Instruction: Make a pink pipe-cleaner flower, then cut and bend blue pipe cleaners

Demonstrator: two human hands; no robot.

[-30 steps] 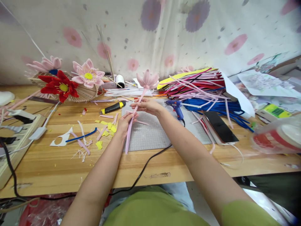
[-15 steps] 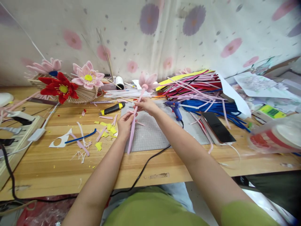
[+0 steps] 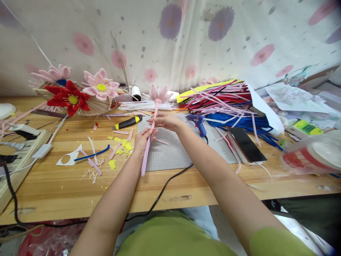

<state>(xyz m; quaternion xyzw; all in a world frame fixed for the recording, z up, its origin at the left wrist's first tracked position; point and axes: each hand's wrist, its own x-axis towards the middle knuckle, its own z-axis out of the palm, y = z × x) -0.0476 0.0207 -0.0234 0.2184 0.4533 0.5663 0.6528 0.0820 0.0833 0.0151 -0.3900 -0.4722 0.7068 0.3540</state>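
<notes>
A pink pipe-cleaner flower (image 3: pixel 160 95) stands upright over the cutting mat (image 3: pixel 170 159), its long pink stem slanting down toward me. My left hand (image 3: pixel 143 139) is closed round the middle of that stem, and the stem's lower end hangs below it. Just above, my right hand (image 3: pixel 166 122) has its fingertips closed on the stem; its thumb is partly hidden. A short pink strip (image 3: pixel 162 142) shows to the right of the left fingers; whether it joins the stem I cannot tell. To the right, a blue glue gun (image 3: pixel 199 124) rests on the mat.
A yellow-and-black utility knife (image 3: pixel 128 122) lies left of the mat, near yellow scraps (image 3: pixel 125 145). Finished flowers (image 3: pixel 71 99) stand at the back left. Pipe cleaners (image 3: pixel 221 96) are piled at the back right, behind a phone (image 3: pixel 247 145). A black cord (image 3: pixel 165 188) crosses the table front.
The flower head has swung left and slightly down, with its petals turned more upward. My right hand's fingers have straightened a little at the stem. My left hand keeps its hold.
</notes>
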